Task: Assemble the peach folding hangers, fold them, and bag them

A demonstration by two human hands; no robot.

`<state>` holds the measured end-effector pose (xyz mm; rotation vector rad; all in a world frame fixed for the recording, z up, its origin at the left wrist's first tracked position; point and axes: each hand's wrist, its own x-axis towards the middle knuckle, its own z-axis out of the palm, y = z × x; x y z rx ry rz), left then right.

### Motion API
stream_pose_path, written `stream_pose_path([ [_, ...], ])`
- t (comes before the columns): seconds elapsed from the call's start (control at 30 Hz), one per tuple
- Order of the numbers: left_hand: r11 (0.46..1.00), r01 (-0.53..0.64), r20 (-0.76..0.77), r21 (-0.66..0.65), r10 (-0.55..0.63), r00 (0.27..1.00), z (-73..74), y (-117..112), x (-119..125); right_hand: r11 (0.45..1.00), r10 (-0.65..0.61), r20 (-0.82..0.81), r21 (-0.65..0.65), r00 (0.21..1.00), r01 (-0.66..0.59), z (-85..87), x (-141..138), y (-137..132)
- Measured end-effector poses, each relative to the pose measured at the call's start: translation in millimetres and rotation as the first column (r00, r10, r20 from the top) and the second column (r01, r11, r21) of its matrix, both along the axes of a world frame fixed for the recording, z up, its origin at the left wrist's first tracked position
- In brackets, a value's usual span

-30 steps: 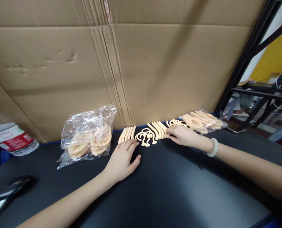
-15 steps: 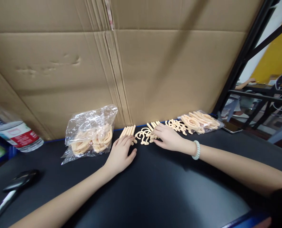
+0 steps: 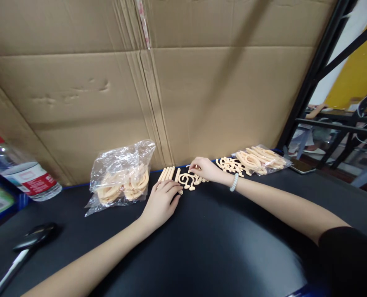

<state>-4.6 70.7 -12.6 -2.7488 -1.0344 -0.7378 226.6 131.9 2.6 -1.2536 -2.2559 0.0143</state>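
Note:
My left hand (image 3: 161,200) lies palm down on the black table (image 3: 202,239), fingers stretched out over the near ends of several pale straight sticks (image 3: 167,173). One pale stick (image 3: 177,175) stands a little apart to their right. Farther right, my right hand (image 3: 205,169) is bent into a pinch above pale curved pieces (image 3: 186,180). Whatever lies between its fingertips is too small and hidden to make out. A heap of small pale knobbed pieces (image 3: 231,165) sits just right of that hand.
A clear plastic bag (image 3: 121,177) of pale rings stands at left, another bag (image 3: 264,159) of pale parts at right. A water bottle (image 3: 22,171) and a black-headed tool (image 3: 34,237) are at far left. Cardboard (image 3: 233,90) walls the back; a phone (image 3: 301,166) lies far right.
My right hand has shifted slightly left and up, its fingers now drawn into a pinch. One stick now lies near the row by my left hand, which stays in place.

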Motion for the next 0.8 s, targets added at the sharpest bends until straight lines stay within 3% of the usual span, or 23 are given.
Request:
stream_pose_path([
  [0.1, 1.0, 0.024, 0.011, 0.005, -0.024, 1.0, 0.1, 0.9, -0.1, 0.999, 0.044, -0.009, -0.02, 0.999, -0.044, 3.2, 4.2, -4.9],
  [0.3, 0.998, 0.055, 0.014, 0.01, -0.055, 0.998, -1.1, 3.8, -0.8, 0.962, 0.262, 0.081, -0.102, 0.962, -0.253, 8.8, 9.3, -21.9],
  [0.63, 0.992, 0.08, 0.059, 0.094, -0.086, 0.995, 6.4, -8.1, 2.4, 0.965, 0.241, 0.018, -0.112, 0.97, -0.238, 4.4, 10.1, -25.0],
  [0.8, 0.979, 0.134, 0.112, 0.151, -0.152, 0.982, 8.8, -14.7, 2.3, 0.976, 0.175, -0.152, -0.103, 0.973, -0.192, 3.9, 6.4, -28.0],
])
